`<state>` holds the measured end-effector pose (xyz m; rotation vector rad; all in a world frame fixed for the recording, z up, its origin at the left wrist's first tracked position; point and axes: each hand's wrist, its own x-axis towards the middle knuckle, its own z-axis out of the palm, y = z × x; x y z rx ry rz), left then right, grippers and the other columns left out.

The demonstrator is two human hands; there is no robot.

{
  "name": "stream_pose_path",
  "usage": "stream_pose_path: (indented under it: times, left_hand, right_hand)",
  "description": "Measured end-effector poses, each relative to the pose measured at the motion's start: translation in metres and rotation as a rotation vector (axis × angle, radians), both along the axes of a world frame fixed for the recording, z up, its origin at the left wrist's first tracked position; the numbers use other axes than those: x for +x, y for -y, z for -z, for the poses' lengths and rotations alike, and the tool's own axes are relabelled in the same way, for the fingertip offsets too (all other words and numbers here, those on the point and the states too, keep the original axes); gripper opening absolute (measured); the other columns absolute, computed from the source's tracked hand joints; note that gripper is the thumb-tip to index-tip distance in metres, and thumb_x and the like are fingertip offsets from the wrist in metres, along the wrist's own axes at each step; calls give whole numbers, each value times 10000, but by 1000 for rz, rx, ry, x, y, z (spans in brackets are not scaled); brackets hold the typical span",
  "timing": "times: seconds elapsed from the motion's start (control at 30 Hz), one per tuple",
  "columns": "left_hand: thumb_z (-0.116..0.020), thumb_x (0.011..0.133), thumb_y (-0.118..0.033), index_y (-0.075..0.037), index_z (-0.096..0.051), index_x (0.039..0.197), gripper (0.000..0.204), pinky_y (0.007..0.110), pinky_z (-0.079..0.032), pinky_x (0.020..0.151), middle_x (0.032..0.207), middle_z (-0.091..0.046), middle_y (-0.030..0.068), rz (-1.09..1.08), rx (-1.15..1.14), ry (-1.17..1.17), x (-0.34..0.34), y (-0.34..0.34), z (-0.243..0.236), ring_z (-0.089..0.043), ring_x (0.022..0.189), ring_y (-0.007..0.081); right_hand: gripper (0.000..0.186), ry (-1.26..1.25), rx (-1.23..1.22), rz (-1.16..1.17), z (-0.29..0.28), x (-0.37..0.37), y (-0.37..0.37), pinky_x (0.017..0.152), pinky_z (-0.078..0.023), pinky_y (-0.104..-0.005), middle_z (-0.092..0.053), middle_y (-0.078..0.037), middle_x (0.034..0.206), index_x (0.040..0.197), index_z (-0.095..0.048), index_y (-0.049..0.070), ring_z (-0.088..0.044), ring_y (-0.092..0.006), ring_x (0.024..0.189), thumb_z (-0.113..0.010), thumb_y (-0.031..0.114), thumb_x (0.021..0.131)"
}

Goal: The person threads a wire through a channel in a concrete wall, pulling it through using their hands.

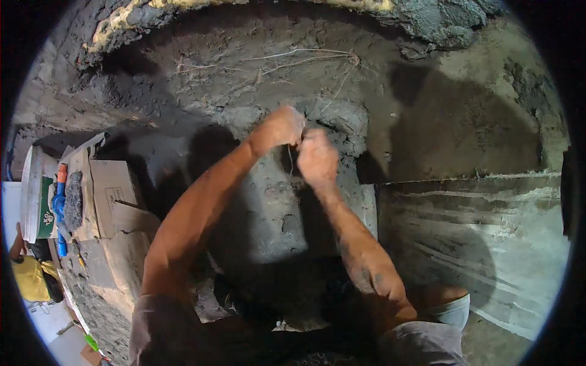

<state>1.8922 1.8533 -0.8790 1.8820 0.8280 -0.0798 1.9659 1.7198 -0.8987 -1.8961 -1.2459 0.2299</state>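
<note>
My left hand (282,128) and my right hand (318,157) meet over a grey block (278,207) that looks like wet clay or cement. Both are closed, fingers pinched close together. A thin wire (290,160) hangs down from between them, so they seem to grip it; the fingertips are partly hidden and the right hand is slightly blurred. Beyond my hands, long thin strands (299,55), like wire or dry stems, lie on the dark muddy surface (220,79).
At the left stand a cardboard box (119,201) and a white and green container (39,201), with a blue-handled tool (59,201) and a grey bristly brush (73,201) between them. A streaked grey panel (464,213) lies right. Lumpy grey material (427,24) rims the far edge.
</note>
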Motion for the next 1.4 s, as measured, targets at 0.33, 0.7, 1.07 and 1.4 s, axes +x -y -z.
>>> stream_pose_path:
  times: [0.33, 0.7, 1.07, 1.4]
  left_hand:
    - [-486, 835, -46, -95, -624, 1132, 331, 305, -517, 508, 643, -635, 88, 55, 133, 10, 2, 38, -31, -612, 502, 148]
    - [-566, 878, -225, -31, -658, 954, 228, 453, -504, 698, 834, -652, 211, -328, 543, 344, 22, 35, -71, -629, 799, 401]
    - [-606, 847, -126, -70, -630, 1116, 276, 451, -512, 674, 1030, -542, 105, -436, 991, 494, 44, 15, -93, -622, 783, 344]
    - [-537, 843, -77, -64, -622, 1130, 300, 451, -522, 720, 1102, -544, 100, -335, 947, 521, 30, 15, -110, -633, 824, 350]
  right_hand:
    - [334, -860, 161, 122, -89, 79, -69, 498, -400, -239, -533, 4, 732, 1008, -610, 19, -461, -79, 582, -505, 333, 964]
    - [368, -325, 261, 323, -78, 94, -75, 664, -449, -316, -616, -80, 689, 851, -645, -18, -547, -177, 646, -538, 324, 934]
    - [339, -176, 342, 329, -77, 106, -77, 620, -442, -309, -591, -68, 656, 839, -648, -18, -529, -158, 609, -594, 309, 906]
    - [434, -1379, 535, 50, -53, 63, -102, 408, -338, -219, -430, 12, 658, 950, -586, 9, -413, -83, 526, -498, 435, 954]
